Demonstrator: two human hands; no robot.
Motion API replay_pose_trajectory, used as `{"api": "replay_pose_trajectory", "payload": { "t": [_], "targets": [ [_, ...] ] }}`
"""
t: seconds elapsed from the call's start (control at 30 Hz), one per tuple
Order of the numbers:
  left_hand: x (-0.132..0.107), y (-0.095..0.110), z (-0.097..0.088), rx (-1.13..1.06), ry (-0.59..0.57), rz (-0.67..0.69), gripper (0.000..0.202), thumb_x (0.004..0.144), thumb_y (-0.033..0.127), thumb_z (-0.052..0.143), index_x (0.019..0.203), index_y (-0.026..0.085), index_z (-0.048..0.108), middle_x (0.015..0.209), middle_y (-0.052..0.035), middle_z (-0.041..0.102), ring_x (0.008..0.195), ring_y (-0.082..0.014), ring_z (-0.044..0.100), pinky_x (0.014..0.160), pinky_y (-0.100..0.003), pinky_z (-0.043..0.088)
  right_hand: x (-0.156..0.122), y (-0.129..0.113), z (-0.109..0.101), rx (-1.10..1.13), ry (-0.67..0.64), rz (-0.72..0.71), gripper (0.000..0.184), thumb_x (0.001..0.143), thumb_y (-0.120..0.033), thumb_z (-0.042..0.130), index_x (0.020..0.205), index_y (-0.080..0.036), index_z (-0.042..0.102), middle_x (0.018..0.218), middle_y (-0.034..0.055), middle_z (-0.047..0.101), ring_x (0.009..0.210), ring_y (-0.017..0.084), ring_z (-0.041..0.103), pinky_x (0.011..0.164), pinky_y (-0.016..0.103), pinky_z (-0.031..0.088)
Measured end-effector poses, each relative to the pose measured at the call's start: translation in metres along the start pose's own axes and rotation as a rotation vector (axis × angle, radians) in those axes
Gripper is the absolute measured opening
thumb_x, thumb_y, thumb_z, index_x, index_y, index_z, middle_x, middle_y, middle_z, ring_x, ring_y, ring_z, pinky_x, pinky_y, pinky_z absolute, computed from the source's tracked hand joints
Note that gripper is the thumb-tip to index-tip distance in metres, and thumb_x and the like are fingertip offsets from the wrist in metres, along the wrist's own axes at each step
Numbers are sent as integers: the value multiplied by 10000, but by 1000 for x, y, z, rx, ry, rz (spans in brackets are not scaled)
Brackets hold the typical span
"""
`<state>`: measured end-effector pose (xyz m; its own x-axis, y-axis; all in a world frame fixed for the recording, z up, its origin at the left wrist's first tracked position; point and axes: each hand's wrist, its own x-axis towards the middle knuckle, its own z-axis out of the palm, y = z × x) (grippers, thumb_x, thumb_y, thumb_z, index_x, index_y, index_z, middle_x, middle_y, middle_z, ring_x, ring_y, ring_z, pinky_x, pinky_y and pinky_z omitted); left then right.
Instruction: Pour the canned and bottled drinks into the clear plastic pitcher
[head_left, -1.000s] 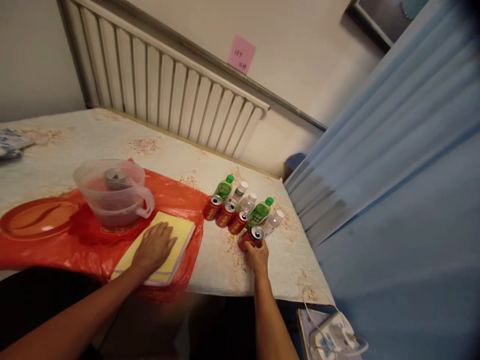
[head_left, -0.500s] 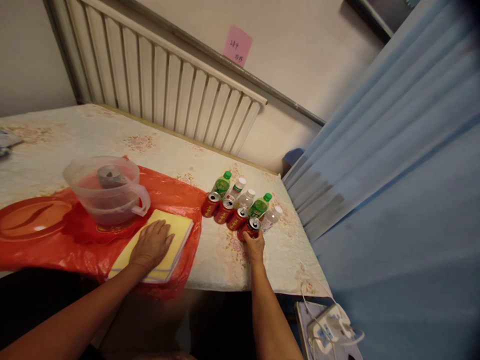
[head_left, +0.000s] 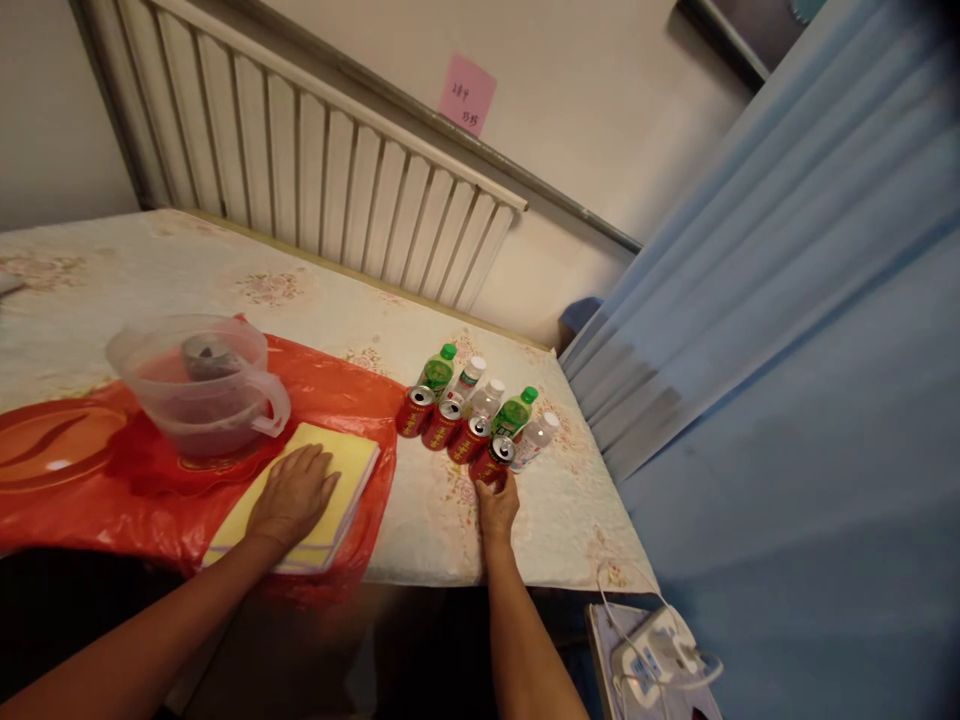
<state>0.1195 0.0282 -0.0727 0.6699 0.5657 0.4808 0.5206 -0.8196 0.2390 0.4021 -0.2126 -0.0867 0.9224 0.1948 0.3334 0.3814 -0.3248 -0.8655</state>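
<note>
head camera view, so you're seeing this from above my own arms. the red can at the right end of the row (head_left: 491,460) stands upright on the table (head_left: 427,545), in from the near edge and toward the right edge. my right hand (head_left: 495,490) is on its near side, thumb and fingers bracketing it low down. can't tell if they're actually squeezing.

imo low is the right spot for this: a touch near the base should slide the can, while one up by the rim would more likely tip it. it's packed in pretty tight, with the next red can (head_left: 469,442) just beside it, plus a green-capped bottle (head_left: 513,415) and a white-capped bottle (head_left: 535,442) behind, toward the far right corner. can't see if anything's touching, so i'd go gentle and keep any nudge level. opening the fingers wide before backing off toward the near edge seems smart too, so no knuckle clips a neighbour.

my left hand (head_left: 291,493) lies palm down, fingers loosely spread, on the yellow folded stack (head_left: 352,465) by the near edge. good place for it imo, well apart from the cans.
</note>
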Motion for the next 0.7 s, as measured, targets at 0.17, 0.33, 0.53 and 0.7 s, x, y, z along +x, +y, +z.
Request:
{"api": "replay_pose_trajectory", "payload": {
  "t": [0.17,0.33,0.53,0.7],
  "targets": [
    [0,0,1,8,12,5,433,973,386,398,1168,109,667,1310,-221,644,1250,-376,561,1054,-540,427,4,4,2,-22,14,-5,645,650,-415,708,1215,-111,650,1175,182,723,1056,302,672,960,398,494],
    [-1,-1,2,2,8,5,439,973,388,401,1177,101,664,1314,-229,637,1257,-384,553,1053,-551,425,6,4,1,-37,8,-16,634,657,-420,709,1217,-129,659,1135,163,741,998,295,687,905,385,511],
    [-1,-3,4,12,11,4,447,975,400,389,1180,113,663,1320,-220,637,1250,-375,557,1057,-539,425,6,2,0,-48,9,-30,624,677,-415,701,1239,-147,665,1144,152,746,992,292,688,905,383,507],
    [-1,-2,3,8,10,-4,441,970,392,391,1177,118,667,1319,-220,640,1251,-375,557,1053,-540,429,8,4,0,-55,11,-50,615,687,-429,691,1226,-133,670,1101,153,756,965,294,691,880,382,512]
  ]
}}
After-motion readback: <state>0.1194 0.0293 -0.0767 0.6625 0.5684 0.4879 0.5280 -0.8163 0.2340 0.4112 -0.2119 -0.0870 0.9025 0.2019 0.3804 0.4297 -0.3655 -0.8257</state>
